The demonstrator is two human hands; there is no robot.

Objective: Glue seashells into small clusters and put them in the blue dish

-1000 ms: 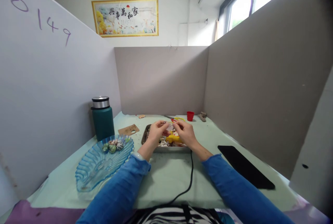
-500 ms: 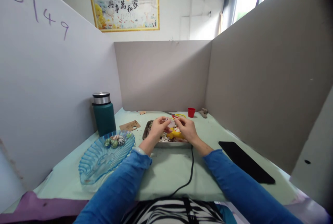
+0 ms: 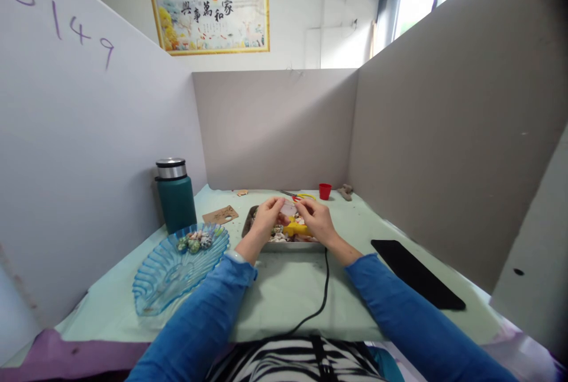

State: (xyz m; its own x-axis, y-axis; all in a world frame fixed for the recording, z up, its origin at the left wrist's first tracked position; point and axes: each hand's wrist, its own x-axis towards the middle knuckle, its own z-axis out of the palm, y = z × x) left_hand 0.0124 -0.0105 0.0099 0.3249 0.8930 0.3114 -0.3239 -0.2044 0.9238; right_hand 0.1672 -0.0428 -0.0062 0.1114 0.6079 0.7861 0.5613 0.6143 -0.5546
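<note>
A metal tray (image 3: 288, 247) stands on the table, filled with shells and small stones. Above it my left hand (image 3: 268, 216) and my right hand (image 3: 316, 219) face each other, their fingertips pinched. Between them stretches a small, pale, see-through piece (image 3: 289, 209), perhaps plastic film; its exact kind is unclear. Both hands seem to grip its edges. Below the hands, a yellow object (image 3: 296, 229) lies in the tray, partly hidden, its shape like a glue gun. A black cord (image 3: 327, 278) runs from the tray's front right towards me.
Left of the tray lies a blue shell-shaped glass dish (image 3: 155, 290) with several patterned shells. Behind it are a green bottle (image 3: 176, 204) and a brown card (image 3: 217, 216). Scissors (image 3: 304, 197), a red cup (image 3: 325, 191) and a black mat (image 3: 415, 272) lie farther back and right. Partitions enclose three sides.
My hands stay over the tray with fingertips pinched. The pale piece between them shows a little more plainly, and the whole view has shifted slightly.
</note>
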